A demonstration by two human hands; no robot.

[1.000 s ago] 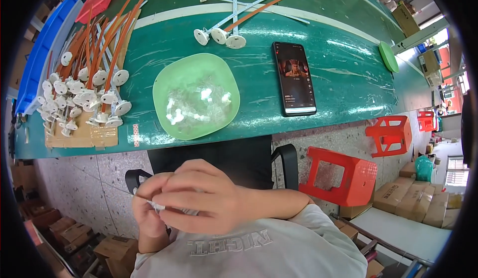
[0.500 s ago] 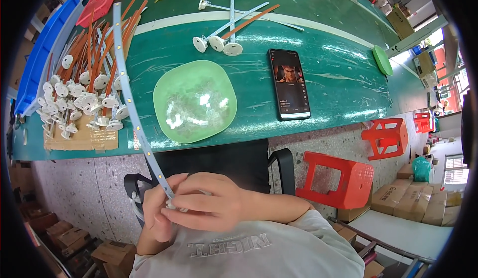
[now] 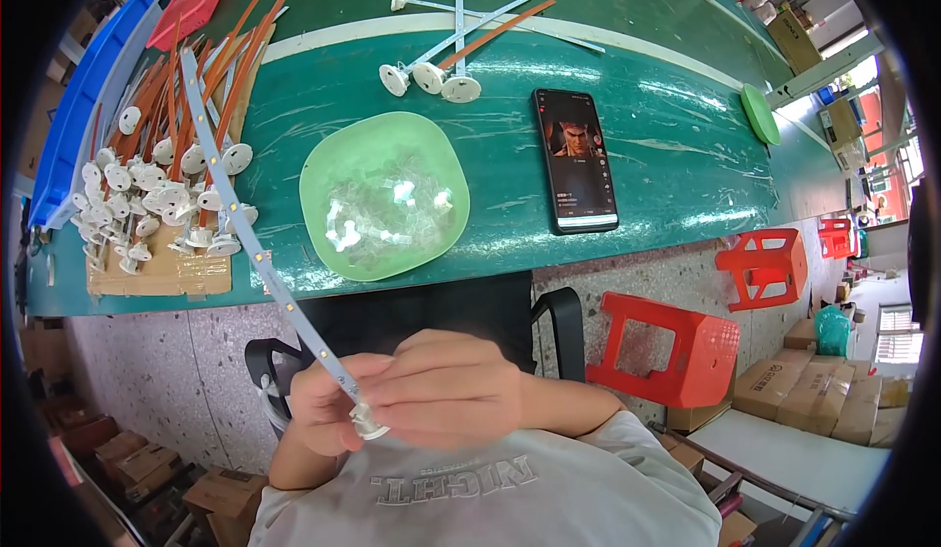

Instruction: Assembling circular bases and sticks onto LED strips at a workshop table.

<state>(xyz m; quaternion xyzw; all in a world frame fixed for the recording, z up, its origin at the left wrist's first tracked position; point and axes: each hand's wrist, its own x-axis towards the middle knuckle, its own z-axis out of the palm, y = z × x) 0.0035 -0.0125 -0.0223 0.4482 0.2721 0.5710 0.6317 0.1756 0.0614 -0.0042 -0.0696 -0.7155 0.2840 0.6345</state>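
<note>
My left hand (image 3: 325,412) and my right hand (image 3: 446,392) are closed together in front of my chest, around the lower end of an LED strip (image 3: 257,253). The strip is pale, thin and slightly bent, dotted with small yellowish LEDs. It slants up and left over the table edge. A white round cap (image 3: 369,423) sits at its lower end, between my fingers and partly covered by them. On the table ahead stands a green bowl (image 3: 319,235) with small clear plastic pieces (image 3: 397,204) in it. Some fingertips are hidden behind the strip and cap.
Left on cardboard (image 3: 211,277) lies a heap of strips with white caps (image 3: 162,194), beside a blue tray (image 3: 83,106) and red basket (image 3: 194,3). Several capped strips (image 3: 475,37) lie farther back. A phone (image 3: 576,160) rests right of the bowl; red stools (image 3: 667,346) stand right.
The strip's upper end has swung left and downward. My hands have shifted slightly right, and the white cap, mostly covered before, now shows below my fingers.
</note>
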